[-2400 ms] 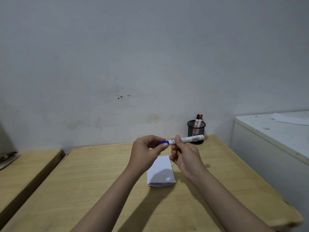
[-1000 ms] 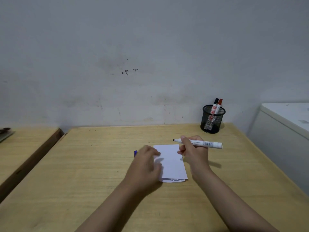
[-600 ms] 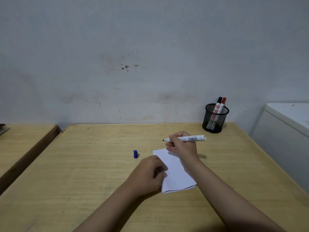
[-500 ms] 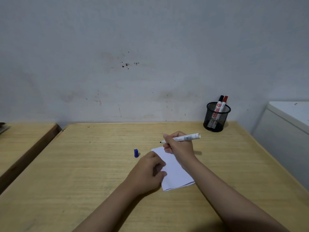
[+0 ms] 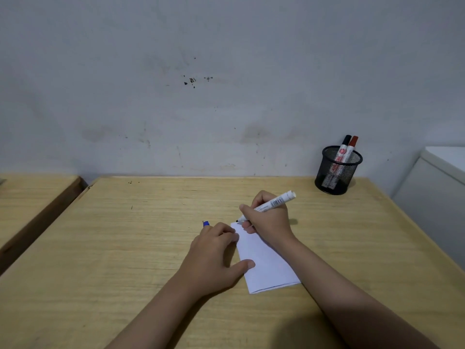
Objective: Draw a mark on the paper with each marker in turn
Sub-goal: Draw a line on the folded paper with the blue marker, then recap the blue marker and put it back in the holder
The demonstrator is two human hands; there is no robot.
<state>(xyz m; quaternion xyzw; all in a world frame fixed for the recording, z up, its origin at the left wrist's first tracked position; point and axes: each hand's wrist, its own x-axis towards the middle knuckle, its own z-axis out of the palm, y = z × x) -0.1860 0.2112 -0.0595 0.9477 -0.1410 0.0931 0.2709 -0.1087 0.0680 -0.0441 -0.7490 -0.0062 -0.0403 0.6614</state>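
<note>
A folded white paper (image 5: 266,263) lies on the wooden table (image 5: 125,235). My left hand (image 5: 214,258) rests flat on the paper's left edge, thumb on the sheet. My right hand (image 5: 269,217) grips an uncapped white marker (image 5: 274,203), tilted, with its dark tip at the paper's far left corner. The marker's blue cap (image 5: 205,223) lies on the table just beyond my left fingers. A black mesh cup (image 5: 336,176) at the back right holds a black-capped marker (image 5: 346,141) and a red-capped marker (image 5: 353,143).
A white wall runs along the table's far edge. A second wooden table (image 5: 30,197) stands to the left across a narrow gap. A white cabinet (image 5: 437,187) stands beside the table on the right.
The cap came off and was left on the table. My left hand settled on the paper. My right hand lowered the marker, tilting its tip down to the paper's far corner.
</note>
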